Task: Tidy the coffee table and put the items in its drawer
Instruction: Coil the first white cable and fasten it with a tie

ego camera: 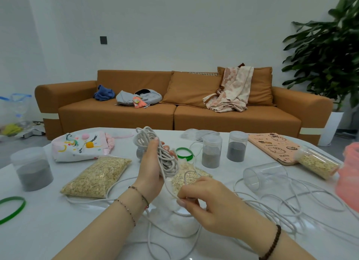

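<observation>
The white cord (167,158) is half bundled: the left hand (153,168) grips a coil of it above the coffee table (58,221), and just below the coil the right hand (209,199) pinches the feeding strand. The slack sprawls right of the coil, close beside an empty clear jar (266,176) on its side. Hauling it in could roll that jar. Left of the coil, a strand hugging the oat bag (97,176) might snag.
</observation>
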Available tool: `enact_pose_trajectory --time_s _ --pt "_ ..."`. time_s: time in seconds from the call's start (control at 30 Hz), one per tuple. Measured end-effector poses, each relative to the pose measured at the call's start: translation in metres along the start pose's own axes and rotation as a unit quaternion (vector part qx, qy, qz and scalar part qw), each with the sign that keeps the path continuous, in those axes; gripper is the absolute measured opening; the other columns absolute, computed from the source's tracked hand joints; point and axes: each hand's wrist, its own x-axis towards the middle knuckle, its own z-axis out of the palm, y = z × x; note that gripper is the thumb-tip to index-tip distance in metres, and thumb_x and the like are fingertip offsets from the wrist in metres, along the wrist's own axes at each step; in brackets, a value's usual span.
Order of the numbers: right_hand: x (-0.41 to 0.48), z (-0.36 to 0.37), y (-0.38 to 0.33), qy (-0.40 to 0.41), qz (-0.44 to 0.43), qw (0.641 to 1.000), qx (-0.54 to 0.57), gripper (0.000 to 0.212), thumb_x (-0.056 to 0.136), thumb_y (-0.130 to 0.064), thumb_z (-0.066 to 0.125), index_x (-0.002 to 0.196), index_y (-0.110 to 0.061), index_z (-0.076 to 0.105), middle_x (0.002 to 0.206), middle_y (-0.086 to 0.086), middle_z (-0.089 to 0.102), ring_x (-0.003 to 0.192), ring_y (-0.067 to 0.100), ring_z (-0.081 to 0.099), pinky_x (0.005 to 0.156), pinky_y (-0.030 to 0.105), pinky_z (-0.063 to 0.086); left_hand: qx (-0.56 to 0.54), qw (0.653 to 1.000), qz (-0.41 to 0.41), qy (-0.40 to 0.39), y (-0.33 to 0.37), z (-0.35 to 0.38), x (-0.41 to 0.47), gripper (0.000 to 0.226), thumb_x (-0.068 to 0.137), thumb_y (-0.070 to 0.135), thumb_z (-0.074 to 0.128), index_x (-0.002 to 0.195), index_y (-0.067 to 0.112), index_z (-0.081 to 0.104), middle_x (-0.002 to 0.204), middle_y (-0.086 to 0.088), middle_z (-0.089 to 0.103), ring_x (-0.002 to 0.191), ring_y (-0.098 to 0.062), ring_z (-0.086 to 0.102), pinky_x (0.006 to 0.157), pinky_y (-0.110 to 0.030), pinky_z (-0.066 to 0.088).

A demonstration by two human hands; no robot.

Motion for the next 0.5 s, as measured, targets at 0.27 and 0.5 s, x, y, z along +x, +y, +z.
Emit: enact_pose_trajectory --time_s 0.27,0.5 --pt "-0.001 -0.001 0.022 0.059 0.052 0.992 -0.102 0.046 0.097 -0.058 0.031 0.074 -0.021 0.049 0.059 -0.004 0.049 0.062 0.017 0.043 0.060 0.031 0.043 -0.157 0.978 -0.075 -0.112 0.020 0.003 -0.005 0.017 0.095 0.025 0.052 0.085 0.013 0.045 0.074 0.001 0.046 0.061 -0.010 0.049 0.063 -0.024 0.052" --pt "0.000 -0.021 0.031 0.174 0.052 0.965 -0.187 0.064 0.087 -0.081 0.042 0.060 -0.024 0.033 0.053 -0.012 0.033 0.053 0.009 0.032 0.060 0.015 0.024 -0.087 0.947 -0.203 -0.233 0.021 0.010 -0.023 0.017 0.092 0.024 0.064 0.087 0.012 0.053 0.065 0.003 0.044 0.054 -0.009 0.049 0.061 -0.022 0.051"
